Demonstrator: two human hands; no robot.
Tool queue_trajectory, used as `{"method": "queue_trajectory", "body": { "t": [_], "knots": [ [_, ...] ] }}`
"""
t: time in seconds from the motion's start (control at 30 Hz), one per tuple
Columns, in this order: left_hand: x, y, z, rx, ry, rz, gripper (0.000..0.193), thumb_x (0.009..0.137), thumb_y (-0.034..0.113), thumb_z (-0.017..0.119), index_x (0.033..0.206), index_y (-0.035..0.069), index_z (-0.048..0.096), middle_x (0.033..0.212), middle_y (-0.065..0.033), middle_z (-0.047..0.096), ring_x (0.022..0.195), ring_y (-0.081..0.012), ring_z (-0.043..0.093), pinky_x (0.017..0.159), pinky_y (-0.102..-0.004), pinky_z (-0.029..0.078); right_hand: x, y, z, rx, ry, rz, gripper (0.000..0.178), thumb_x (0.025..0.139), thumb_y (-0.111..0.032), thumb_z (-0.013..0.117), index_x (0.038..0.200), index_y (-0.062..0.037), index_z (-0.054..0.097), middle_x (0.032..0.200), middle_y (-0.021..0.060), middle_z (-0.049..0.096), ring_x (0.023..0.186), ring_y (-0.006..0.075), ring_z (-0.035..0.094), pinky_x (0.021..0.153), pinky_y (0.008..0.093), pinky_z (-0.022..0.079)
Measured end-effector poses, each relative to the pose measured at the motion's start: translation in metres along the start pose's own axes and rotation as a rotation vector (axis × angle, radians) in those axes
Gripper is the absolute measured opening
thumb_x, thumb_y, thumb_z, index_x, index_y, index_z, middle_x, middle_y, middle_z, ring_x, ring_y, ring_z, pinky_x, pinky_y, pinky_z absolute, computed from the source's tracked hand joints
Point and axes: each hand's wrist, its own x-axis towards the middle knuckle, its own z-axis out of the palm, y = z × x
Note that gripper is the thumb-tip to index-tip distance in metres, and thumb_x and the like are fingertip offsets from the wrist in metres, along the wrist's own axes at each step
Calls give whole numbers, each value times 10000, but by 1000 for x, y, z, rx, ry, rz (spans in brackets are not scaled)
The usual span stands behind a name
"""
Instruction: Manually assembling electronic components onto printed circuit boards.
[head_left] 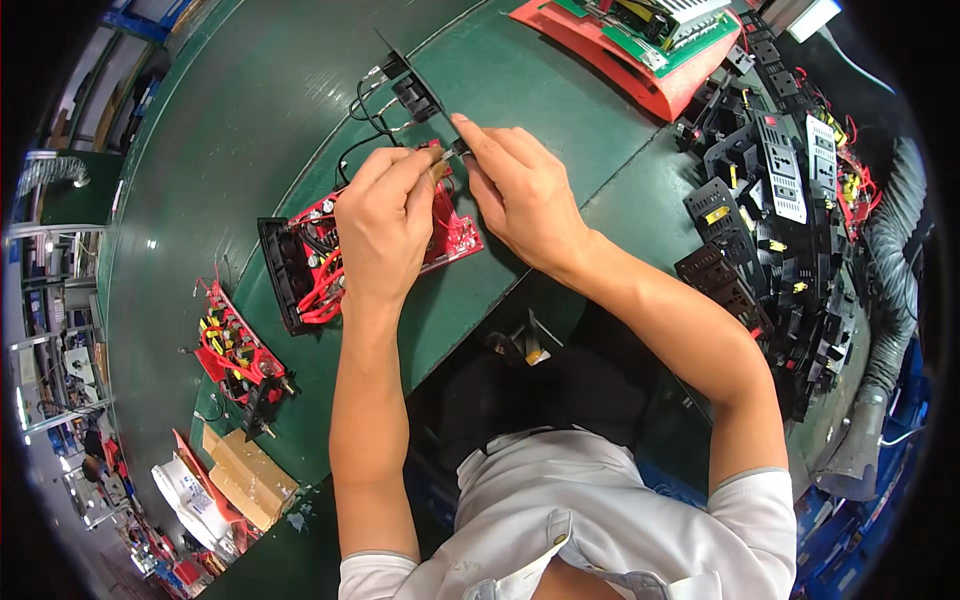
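My left hand (pixel 385 225) is closed in a pinch above a red circuit board (pixel 460 238). Something small sits at its fingertips, too small to make out. Between the thumb and fingers of my right hand (pixel 525 195) is the lower edge of a black panel (pixel 415 95), tilted up on edge, with sockets on its face. Black wires (pixel 362 108) run from the panel down toward the board. A black slotted end plate (pixel 285 275) and thick red wires (pixel 322 295) are at the board's left end. My left hand hides the board's middle.
Another red board with yellow parts (pixel 238 350) lies at left on the green table (pixel 500 70). Cardboard (pixel 250 475) rests at the lower left. A red tray (pixel 600 60) with green boards stands at the far right, near many black socket panels (pixel 725 220) and a grey duct (pixel 890 270).
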Motion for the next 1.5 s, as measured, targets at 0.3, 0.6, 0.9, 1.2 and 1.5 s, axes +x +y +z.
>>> {"method": "queue_trajectory", "body": {
  "t": [0.3,0.6,0.9,1.2,1.5],
  "knots": [
    [1,-8,5,143,18,203,127,781,-36,690,907,-27,688,832,-118,615,723,-306,628,642,-396,505,-6,-5,6,-37,-32,8,453,830,62,644,1279,55,584,878,173,628,752,348,605,680,414,508],
    [-7,7,-54,252,49,-107,418,858,189,723,1248,61,643,1241,-188,583,1132,-364,587,962,-416,482,-3,17,3,170,-93,514,300,937,-101,660,1214,11,636,907,55,699,812,88,620,741,270,509],
    [-62,-40,-123,305,-134,-463,689,902,139,635,1522,53,347,1406,-263,531,1288,-351,555,1067,-387,427,8,22,7,280,-126,620,310,952,-175,674,1185,28,644,896,27,686,817,78,594,760,258,492],
    [-62,-67,-102,315,-107,-464,630,847,138,560,1461,131,418,1229,-265,585,1076,-467,602,929,-523,500,-16,53,-7,452,-77,516,269,994,-151,598,1182,41,618,1033,31,642,920,97,576,825,248,468],
    [-64,-58,-103,204,43,-548,563,857,150,607,1402,121,473,1146,-237,588,945,-454,641,822,-547,520,-16,93,-23,406,-165,592,299,1024,-185,570,1232,26,604,1117,54,659,980,111,605,895,254,466]
  ]
}}
